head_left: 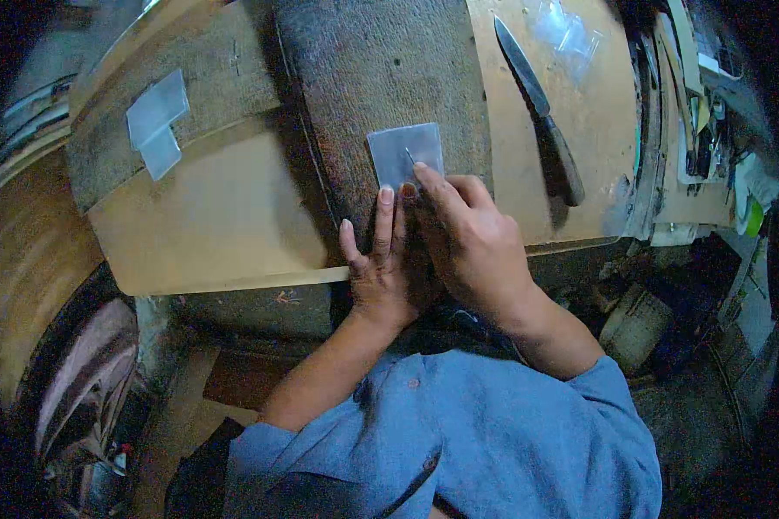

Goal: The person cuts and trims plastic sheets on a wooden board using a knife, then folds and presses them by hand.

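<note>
A small translucent square sheet (398, 143), plastic by its look, lies flat on a dark, rough-surfaced board (381, 69). My left hand (385, 272) is open, fingers stretched out, with fingertips at the sheet's near edge. Closed in a pinch, my right hand (480, 242) grips a thin pointed tool (408, 154). Its dark tip shows past my index finger, over the sheet. The rest of the tool is hidden in my hand, so its exact kind cannot be made out.
Right of the board lies a knife (532, 86) with a dark handle. Beyond it are crumpled clear plastic pieces (567, 35). Two overlapping translucent sheets (157, 121) lie to the left. At the far right, a tray (701, 147) holds several tools. The wooden table's front edge (234, 283) is close to me.
</note>
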A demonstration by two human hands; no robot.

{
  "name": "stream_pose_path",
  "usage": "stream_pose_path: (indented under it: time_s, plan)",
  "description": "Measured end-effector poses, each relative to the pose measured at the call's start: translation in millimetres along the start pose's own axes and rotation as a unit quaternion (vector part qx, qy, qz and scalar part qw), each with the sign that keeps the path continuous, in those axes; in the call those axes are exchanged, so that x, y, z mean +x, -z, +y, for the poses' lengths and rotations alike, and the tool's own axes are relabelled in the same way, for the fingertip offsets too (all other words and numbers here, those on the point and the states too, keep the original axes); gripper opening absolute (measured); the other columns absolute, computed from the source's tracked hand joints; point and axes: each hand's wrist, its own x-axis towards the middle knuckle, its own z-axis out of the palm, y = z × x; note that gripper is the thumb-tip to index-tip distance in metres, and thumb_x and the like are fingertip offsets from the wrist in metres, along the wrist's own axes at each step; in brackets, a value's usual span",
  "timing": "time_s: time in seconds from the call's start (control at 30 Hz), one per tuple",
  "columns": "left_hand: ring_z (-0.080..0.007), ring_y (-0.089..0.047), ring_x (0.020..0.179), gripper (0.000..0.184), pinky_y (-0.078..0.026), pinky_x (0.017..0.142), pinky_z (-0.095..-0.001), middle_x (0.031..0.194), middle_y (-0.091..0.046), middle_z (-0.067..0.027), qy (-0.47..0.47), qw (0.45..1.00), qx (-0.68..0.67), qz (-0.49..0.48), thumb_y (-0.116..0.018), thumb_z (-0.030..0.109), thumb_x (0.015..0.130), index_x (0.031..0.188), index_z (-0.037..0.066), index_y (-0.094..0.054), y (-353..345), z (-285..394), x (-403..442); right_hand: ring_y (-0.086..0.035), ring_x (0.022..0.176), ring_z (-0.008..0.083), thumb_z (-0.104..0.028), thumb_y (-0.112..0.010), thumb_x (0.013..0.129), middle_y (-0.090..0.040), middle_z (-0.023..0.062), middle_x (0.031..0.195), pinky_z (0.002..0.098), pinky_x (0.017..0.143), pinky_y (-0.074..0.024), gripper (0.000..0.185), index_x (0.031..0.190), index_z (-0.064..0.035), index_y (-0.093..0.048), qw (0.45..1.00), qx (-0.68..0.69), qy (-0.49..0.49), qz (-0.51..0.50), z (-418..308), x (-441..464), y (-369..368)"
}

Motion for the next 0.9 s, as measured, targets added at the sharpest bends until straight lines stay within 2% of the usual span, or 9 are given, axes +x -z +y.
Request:
stream_pose_path:
  time_s: [0.43, 0.9]
  plan:
    - [-0.026, -0.02, 0.137, 0.06, -0.012, 0.101, -0.0598, 0.143, -0.029, -0.0146, -0.003, 1.0, 0.013, -0.001, -0.039, 0.047, 0.085, 0.135, 0.014, -0.039, -0.6, 0.0, -0.6, -0.061, 0.082, 0.0362, -0.012, -0.059, 0.079, -0.056, 0.0174, 0.104, 0.0429, 0.067, -0.0516, 0.048, 0.127, -0.012, -0.048, 1.0, -0.025, -0.006, -0.013, -2.0, 1.0, 1.8]
    - [-0.0248, -0.019, 0.138, 0.066, -0.009, 0.102, -0.0599, 0.144, -0.03, -0.0132, 0.003, 1.0, 0.021, -0.001, -0.038, 0.054, 0.083, 0.136, 0.014, -0.038, -3.0, 0.4, -0.2, -0.062, 0.078, 0.0358, -0.012, -0.058, 0.08, -0.057, 0.0179, 0.101, 0.0417, 0.064, -0.052, 0.047, 0.125, -0.0093, -0.049, 0.999, -0.041, 0.004, -0.009, -3.2, 2.5, 1.5]
